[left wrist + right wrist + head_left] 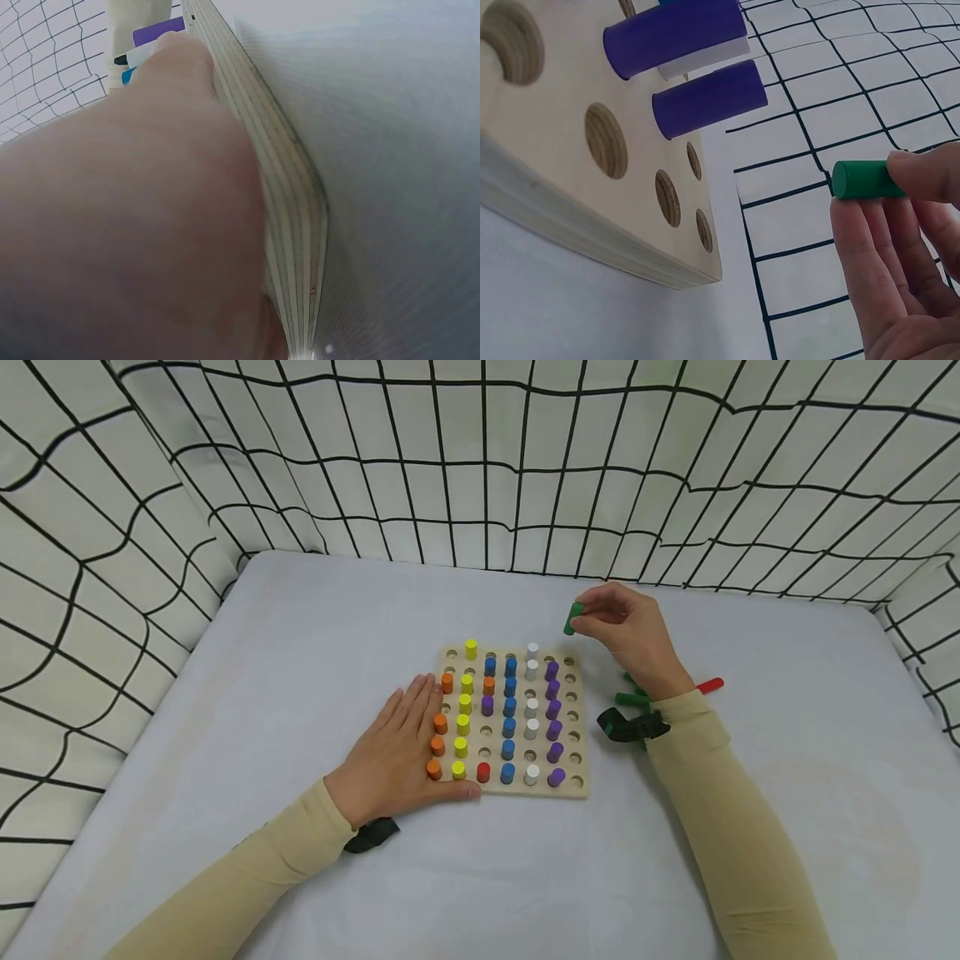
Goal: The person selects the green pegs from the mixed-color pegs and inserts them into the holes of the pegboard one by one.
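A wooden pegboard (567,792) lies on the white surface, with rows of round holes. My left hand (393,756) rests against its left side, fingers extended and the thumb along the front edge. In the left wrist view that hand covers much of the layered board edge (289,195). Beyond the board's far right corner, my right hand (630,631) pinches a green peg (573,618) between thumb and fingers, raised off the board. Orange pegs (440,723), yellow pegs (462,724), blue pegs (509,727), white pegs (532,728) and purple pegs (553,730) stand in columns.
Loose green pegs (632,699) and a red peg (711,685) lie right of the board, partly hidden by my right wrist. A black strap (633,725) sits at that wrist. Black netting (484,464) over pale walls borders the surface's back and sides.
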### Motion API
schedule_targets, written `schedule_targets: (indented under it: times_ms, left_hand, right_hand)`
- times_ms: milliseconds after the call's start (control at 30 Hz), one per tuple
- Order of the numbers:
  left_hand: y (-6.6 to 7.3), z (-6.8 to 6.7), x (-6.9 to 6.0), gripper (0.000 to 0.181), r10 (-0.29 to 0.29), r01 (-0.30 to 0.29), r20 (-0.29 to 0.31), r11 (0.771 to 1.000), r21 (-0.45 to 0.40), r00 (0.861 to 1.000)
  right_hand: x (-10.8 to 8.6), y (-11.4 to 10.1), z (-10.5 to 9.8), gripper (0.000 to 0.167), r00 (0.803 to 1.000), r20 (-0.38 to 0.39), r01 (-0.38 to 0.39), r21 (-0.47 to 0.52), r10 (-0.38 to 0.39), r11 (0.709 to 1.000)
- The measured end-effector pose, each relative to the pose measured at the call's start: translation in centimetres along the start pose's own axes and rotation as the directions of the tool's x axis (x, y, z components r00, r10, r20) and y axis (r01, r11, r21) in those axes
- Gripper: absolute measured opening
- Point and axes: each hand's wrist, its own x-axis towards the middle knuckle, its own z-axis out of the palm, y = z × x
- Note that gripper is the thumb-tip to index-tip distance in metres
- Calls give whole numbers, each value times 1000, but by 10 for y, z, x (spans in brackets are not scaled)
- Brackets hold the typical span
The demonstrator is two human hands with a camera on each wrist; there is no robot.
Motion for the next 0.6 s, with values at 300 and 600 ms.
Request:
schedule_targets:
  times_ms: [300,600]
  left_hand:
    - [0,0,0,133,3,-3,-6,1000,6,1000]
    - [1,-1,-1,132,5,-5,-2,1000,11,1000]
  right_hand:
    - [0,2,1,25,999,27,-38,-31,39,999]
    - [1,5,2,24,997,58,-56,-47,58,997]
